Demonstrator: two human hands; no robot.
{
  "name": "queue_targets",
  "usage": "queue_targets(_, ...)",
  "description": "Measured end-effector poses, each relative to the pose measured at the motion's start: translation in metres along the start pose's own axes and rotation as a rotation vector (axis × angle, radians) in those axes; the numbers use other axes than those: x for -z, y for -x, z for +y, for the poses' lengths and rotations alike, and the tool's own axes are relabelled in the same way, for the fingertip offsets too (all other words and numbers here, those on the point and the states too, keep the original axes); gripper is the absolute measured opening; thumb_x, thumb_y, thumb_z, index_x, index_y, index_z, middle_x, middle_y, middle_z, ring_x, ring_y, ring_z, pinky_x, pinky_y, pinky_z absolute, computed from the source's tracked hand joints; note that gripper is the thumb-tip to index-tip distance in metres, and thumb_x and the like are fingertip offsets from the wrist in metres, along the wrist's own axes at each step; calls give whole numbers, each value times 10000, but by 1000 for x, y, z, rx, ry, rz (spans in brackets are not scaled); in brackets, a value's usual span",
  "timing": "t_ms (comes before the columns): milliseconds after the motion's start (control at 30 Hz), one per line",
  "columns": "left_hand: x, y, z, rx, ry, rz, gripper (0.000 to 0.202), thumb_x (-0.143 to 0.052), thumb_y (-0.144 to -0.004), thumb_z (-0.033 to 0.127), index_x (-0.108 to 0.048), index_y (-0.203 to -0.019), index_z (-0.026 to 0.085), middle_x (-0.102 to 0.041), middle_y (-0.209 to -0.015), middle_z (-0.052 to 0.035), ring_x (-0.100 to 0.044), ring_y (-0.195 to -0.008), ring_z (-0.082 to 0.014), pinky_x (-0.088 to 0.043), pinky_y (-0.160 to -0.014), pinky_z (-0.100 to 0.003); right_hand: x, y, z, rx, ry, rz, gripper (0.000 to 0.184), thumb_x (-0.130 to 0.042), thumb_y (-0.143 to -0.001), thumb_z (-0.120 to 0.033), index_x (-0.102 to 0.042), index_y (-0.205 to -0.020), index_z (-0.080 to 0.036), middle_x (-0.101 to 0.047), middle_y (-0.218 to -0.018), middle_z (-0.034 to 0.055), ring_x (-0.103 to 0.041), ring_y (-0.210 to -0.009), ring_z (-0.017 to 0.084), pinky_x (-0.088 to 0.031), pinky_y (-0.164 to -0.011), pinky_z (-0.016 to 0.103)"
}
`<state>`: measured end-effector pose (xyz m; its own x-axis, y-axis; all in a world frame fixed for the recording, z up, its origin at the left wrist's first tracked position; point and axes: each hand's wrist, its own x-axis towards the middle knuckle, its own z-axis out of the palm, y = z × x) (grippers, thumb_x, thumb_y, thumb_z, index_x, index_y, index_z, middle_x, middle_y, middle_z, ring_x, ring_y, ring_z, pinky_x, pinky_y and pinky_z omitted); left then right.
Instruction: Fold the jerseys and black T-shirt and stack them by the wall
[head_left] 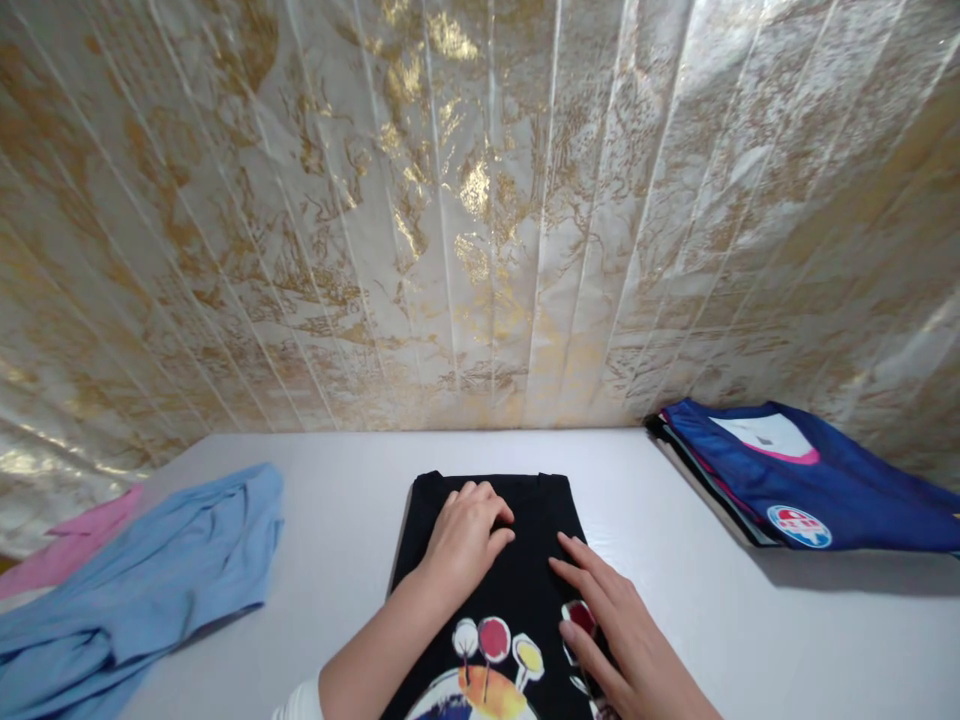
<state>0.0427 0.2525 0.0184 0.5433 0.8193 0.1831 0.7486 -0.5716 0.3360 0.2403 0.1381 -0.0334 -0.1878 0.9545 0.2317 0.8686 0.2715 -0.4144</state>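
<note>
White table [750, 620] running up to a gold-veined wall covering [480, 200], so plenty of flat room all round. Off at the left edge, a rumpled light blue garment [150, 580] lying over a bit of pink cloth [75, 540]; at the far right, a stack of folded clothes topped by a navy jersey [810, 470]. Both piles well apart from the middle.

Dead centre: black printed t-shirt [517, 590], folded narrow, long axis running straight away toward the wall, collar end farthest off, colourful print at the near end and cut off by the bottom of the view.

Left hand [469, 535] resting palm-down on the upper half, fingers loosely curled, tips just short of the collar edge, gripping nothing as far as visible. Right hand [615, 625] flat on the shirt's right edge lower down, fingers straight and slightly spread, pointing up-left across the cloth, also clasping nothing.

So: left hand nearer the far collar end, right hand nearer the print end and the side fold, both pressing fabric rather than pinching it.
</note>
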Motion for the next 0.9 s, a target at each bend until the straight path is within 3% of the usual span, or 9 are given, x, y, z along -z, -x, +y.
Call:
queue_targets(300, -11, -6, 7, 2, -59, 44, 136, -575, -878, 148, -632, -767, 203, -641, -877, -4, -558, -884, -193, -386, -775, -327, 1, -1, -2, 8, -19, -5, 450, -419, -932, -439, -519, -1335, -268, -382, -1495, 59, -366, -1360, 268, -407, -1056, 457)
queue_targets(500, 8, -18, -14, 101, -91, 117, 127, -535, -906, 159, -622, -821, 199, -648, -900, -15, -572, -903, -184, -398, -809, -302, -6, 1, 5, -78, -91, 100, 501, -391, -937, -431, -435, -1388, -217, -406, -1477, 94, -353, -1365, 258, -365, -1089, 458)
queue_targets(667, 28, -18, -32, 190, -140, 118, 166, -538, -913, 190, -627, -773, 187, -659, -884, -41, -576, -909, -211, -391, -814, -325, -10, -8, 30, -160, -179, 225, 488, -404, -914, -409, -430, -1370, -235, -460, -1426, 92, -401, -1323, 256, -343, -1092, 463)
queue_targets(800, 25, -1, -10, 145, -127, 51, 283, -501, -947, 276, -635, -713, 192, -666, -843, -36, -583, -883, -216, -399, -795, -334, 0, -26, 51, -148, -211, 282, 390, -435, -885, -339, -543, -1244, -232, -544, -1319, 94, -459, -1240, 265, -361, -1046, 475)
queue_targets(900, 11, 22, 24, -21, 4, -72, 118, -540, -922, 243, -655, -933, 219, -668, -1042, -19, -575, -989, -207, -412, -861, -338, 10, -44, 61, -136, -214, 291, 291, -454, -871, -318, -639, -1077, -227, -634, -1132, 88, -531, -1089, 265, -406, -956, 446)
